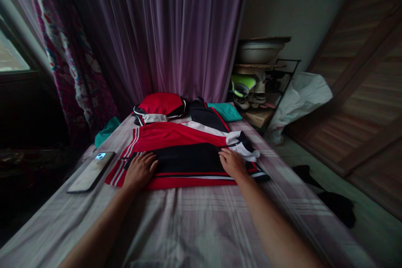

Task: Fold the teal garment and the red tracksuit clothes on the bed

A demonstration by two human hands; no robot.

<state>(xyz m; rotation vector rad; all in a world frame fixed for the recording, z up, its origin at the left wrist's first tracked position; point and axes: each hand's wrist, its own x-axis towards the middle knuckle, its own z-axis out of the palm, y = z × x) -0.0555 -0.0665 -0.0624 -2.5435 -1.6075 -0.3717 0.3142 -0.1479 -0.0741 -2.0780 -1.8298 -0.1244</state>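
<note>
Two bare forearms rise from the bottom of the frame (no sleeves visible), ending in an unadorned left hand and right hand.

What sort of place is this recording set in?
Most likely a bedroom at home. Both hands press flat on a red and black jersey spread over a bed with a plaid sheet. A purple curtain hangs behind, and a rack of shoes stands by the wall.

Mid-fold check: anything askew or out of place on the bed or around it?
Both the left hand and right hand press flat on the red and black jersey, which lies neatly. Odd bits: dark clothing lies on the floor beside the bed, and a phone sits near the bed's left edge.
</note>
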